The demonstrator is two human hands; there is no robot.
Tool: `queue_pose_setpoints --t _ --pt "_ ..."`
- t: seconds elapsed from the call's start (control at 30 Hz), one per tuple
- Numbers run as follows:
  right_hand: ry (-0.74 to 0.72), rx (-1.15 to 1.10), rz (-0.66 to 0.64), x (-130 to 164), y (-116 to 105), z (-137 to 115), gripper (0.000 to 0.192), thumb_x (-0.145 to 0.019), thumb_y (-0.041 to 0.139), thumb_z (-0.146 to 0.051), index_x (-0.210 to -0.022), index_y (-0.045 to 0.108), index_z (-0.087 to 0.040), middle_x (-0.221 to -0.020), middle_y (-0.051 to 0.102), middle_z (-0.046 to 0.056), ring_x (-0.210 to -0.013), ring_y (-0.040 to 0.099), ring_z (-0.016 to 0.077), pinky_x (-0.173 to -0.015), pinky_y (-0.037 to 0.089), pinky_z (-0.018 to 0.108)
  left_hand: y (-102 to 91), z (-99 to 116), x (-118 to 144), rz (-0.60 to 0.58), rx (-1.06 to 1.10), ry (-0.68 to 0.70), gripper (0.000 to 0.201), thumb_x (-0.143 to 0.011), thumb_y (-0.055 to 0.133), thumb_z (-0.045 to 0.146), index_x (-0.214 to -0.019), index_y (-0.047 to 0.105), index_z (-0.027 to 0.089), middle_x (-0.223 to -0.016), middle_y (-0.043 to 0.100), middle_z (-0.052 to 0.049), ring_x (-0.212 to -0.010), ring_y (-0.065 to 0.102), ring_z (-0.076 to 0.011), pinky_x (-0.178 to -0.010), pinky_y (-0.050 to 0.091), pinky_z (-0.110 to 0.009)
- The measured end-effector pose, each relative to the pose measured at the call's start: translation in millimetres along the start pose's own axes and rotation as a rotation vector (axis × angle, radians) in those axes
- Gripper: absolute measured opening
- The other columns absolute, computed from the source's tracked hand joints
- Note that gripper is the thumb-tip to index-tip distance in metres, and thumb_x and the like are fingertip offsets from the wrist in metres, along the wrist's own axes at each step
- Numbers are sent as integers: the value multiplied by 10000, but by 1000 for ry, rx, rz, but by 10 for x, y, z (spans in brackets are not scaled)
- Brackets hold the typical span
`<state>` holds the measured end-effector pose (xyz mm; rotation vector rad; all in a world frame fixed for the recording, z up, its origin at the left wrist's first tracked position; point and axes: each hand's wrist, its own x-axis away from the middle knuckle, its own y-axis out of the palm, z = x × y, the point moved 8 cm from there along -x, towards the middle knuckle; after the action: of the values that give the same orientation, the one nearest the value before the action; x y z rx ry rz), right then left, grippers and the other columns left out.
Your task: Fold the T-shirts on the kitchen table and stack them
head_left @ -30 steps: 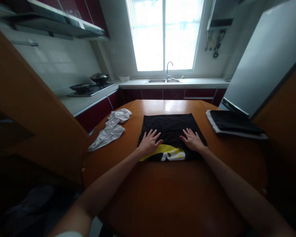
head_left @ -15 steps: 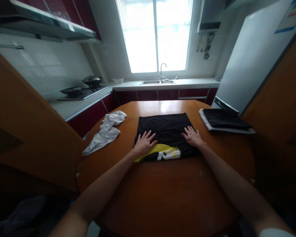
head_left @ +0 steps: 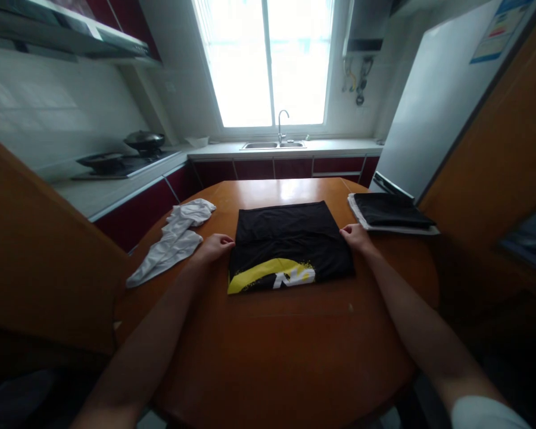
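A folded black garment [head_left: 290, 235] lies flat on the round wooden table [head_left: 277, 345], with a yellow and white print along its near edge. My left hand [head_left: 215, 245] is at its left edge, thumb and fingers pinched together on the fabric. At the opposite side, my right hand [head_left: 357, 236] pinches the right edge the same way. Both forearms reach in from the near side of the table.
A crumpled white cloth [head_left: 172, 241] lies at the left of the table. Folded black fabric [head_left: 390, 210] rests on white fabric at the right, close by my right hand. Beyond are a counter with a sink [head_left: 261, 145], a stove with pans [head_left: 102, 162] and a fridge [head_left: 424, 101].
Both hands have gone from lying spread flat on the garment to pinching its left and right edges. The whole view has shifted a little.
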<state>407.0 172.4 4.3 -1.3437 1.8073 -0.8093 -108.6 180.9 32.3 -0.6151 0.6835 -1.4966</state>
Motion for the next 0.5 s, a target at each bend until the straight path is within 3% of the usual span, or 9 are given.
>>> queue_pose_setpoints --t 0.17,0.3,0.5 --pt "5 0 -7 32 98 -37 147 -827 707 -298 -836 764 -164 -878 776 98 -818 710 217 -724 501 279 94 -5 54 -69 157 -31 324 -578 784 464 -686 739 162 -547 650 -8 -531 550 -147 -492 385 -226" --pt "1 -16 9 35 91 -45 108 -831 690 -250 -823 733 -151 -848 756 103 -785 689 209 -693 490 280 118 12 52 -88 180 3 345 -549 819 453 -693 734 152 -613 675 -21 -583 572 -145 -526 413 -227" --pt "-11 -83 54 9 -31 -96 123 -876 622 -223 -880 705 -133 -877 748 120 -777 686 201 -679 494 273 66 155 61 -39 278 130 432 -634 778 518 -840 721 143 -726 681 -18 -656 595 -142 -581 470 -239"
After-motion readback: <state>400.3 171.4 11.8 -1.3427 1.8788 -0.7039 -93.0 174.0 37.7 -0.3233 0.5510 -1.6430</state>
